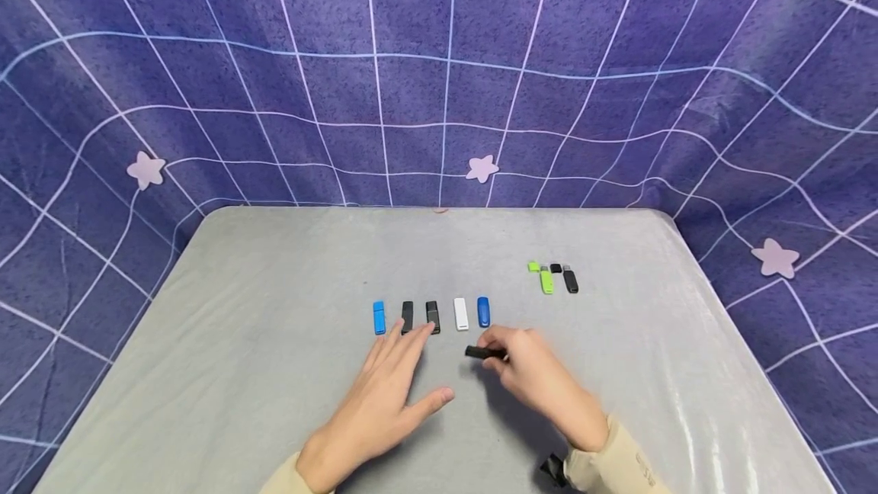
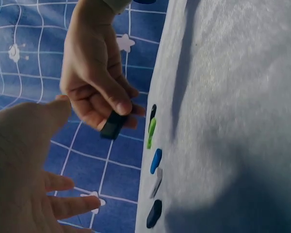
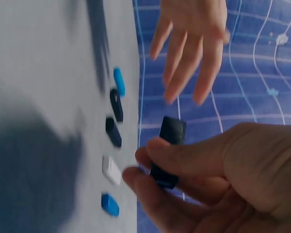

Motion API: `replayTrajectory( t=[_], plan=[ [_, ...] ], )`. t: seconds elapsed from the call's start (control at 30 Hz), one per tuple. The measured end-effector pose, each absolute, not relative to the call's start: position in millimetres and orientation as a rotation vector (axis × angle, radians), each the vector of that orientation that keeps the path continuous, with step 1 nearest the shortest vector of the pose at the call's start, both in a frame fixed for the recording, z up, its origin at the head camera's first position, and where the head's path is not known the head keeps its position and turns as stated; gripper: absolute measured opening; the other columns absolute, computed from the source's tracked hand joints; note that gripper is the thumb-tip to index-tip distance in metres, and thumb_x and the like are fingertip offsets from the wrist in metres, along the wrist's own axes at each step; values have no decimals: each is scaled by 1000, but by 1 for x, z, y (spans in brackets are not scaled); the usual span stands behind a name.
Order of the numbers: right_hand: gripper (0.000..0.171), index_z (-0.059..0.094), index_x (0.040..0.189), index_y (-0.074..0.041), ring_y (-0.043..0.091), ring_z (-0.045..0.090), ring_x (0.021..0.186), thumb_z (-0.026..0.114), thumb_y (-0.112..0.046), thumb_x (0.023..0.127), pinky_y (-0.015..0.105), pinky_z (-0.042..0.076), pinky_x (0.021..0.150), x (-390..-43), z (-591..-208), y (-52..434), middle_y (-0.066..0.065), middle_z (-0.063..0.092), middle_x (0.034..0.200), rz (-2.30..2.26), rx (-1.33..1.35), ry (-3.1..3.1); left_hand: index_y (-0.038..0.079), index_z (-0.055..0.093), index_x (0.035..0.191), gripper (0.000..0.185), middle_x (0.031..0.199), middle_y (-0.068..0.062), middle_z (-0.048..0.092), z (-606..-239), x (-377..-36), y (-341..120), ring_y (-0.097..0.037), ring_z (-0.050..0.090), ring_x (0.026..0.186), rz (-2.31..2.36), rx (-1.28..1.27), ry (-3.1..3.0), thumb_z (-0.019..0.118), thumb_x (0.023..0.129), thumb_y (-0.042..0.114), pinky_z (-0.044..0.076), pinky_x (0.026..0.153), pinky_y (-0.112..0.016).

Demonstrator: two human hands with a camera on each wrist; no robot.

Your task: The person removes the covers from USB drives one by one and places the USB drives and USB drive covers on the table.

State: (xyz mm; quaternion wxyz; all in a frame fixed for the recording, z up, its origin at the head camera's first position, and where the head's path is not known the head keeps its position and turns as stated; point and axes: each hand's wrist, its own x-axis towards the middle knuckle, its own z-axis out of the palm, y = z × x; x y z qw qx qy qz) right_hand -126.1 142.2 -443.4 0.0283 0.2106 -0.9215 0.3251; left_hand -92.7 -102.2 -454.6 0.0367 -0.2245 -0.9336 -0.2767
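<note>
My right hand [image 1: 535,376] pinches a black USB flash drive [image 1: 476,352] between thumb and fingers, raised over the table. In the right wrist view the flash drive [image 3: 172,130] sticks out on both sides of the thumb. My left hand [image 1: 377,410] hovers with fingers spread, holding nothing. Its fingertips overlap the near ends of two black flash drives [image 1: 408,312] [image 1: 432,312] in the head view. These lie in a row with a light blue flash drive [image 1: 379,318], a white one [image 1: 461,314] and a dark blue one [image 1: 483,312].
Farther back on the right lie a green flash drive [image 1: 546,281] with its green cap [image 1: 533,267] off, and a black flash drive [image 1: 571,281] beside a black cap [image 1: 556,268]. A grey cloth covers the table [image 1: 274,273]. Purple grid-patterned curtain [image 1: 411,90] surrounds its back and sides.
</note>
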Motion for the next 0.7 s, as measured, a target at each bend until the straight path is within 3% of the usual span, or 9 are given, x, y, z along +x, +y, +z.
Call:
replayTrajectory(
  t=[0.13,0.33,0.53,0.7],
  plan=[
    [19,74,95,-8,13,73,81,82,2,81,29,60,75,-116,-443,133,1,77,89,988,886,-2790,12,43,156,77,155,-6,52,-456,-92,-97,-37,36,151,-840,-755,-2872,60,98,59,29,120,-64],
    [20,74,96,-8,9,72,83,79,5,81,25,60,77,-106,-439,123,-1,77,91,1008,1004,-2775,10,52,150,65,146,-9,61,-459,-89,-91,-37,51,141,-808,-820,-2840,58,101,52,40,114,-60],
    [22,74,97,-5,14,75,89,78,9,80,24,60,82,-102,-434,117,3,78,94,1030,1038,-2758,10,60,142,54,132,-2,70,-461,-89,-88,-22,65,125,-766,-890,-2753,62,101,45,52,103,-46],
    [19,74,97,-5,13,74,90,77,8,83,22,59,82,-101,-433,114,3,78,94,1059,1060,-2740,14,64,137,46,122,5,74,-461,-91,-87,-13,67,117,-735,-938,-2697,64,100,42,55,96,-38]
  ],
)
